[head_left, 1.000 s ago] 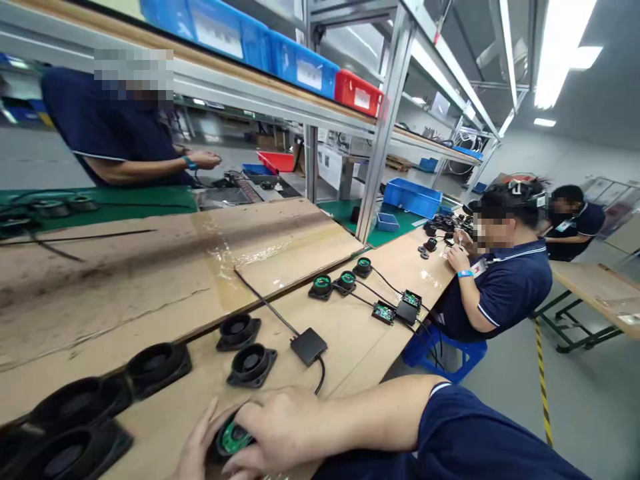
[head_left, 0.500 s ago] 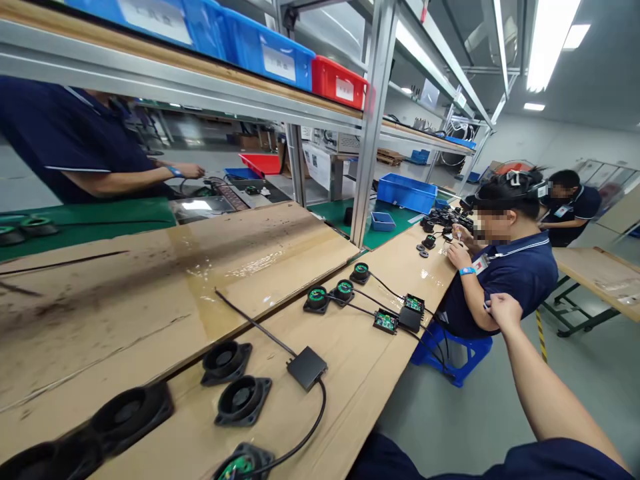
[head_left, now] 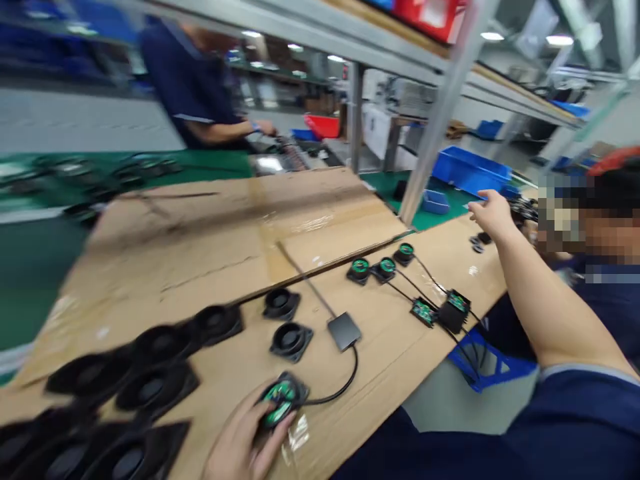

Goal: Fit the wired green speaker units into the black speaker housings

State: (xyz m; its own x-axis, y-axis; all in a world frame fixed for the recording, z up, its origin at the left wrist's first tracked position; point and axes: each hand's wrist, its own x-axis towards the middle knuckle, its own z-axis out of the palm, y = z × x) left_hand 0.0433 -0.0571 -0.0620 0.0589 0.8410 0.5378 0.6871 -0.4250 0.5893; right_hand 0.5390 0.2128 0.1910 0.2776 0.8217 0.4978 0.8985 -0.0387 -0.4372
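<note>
My left hand (head_left: 245, 433) is at the front of the bench, thumb and fingers closed around a fan housing (head_left: 281, 400) that has a green circuit board inside. From it a black cable (head_left: 345, 389) curves to a flat black box (head_left: 344, 331), where a second cable leads away. Stretched far out to the right, my right hand (head_left: 493, 212) is above the bench near a co-worker. Its fingers are partly spread, and nothing shows in them. Two black fan housings (head_left: 291, 340) lie just beyond my left hand.
More black fan housings (head_left: 160, 341) crowd the left. Several green-board fans (head_left: 387, 268) are wired to open control boxes (head_left: 454, 310) at mid-bench. A metal post (head_left: 440, 113) rises behind. A co-worker (head_left: 600, 227) sits at right; another person (head_left: 195, 87) stands across the bench. A blue bin (head_left: 470, 170) stands farther back.
The view has swung left. My left hand has come into view and onto the green-board fan housing. My right hand has moved from beside the co-worker's arm to above the far bench.
</note>
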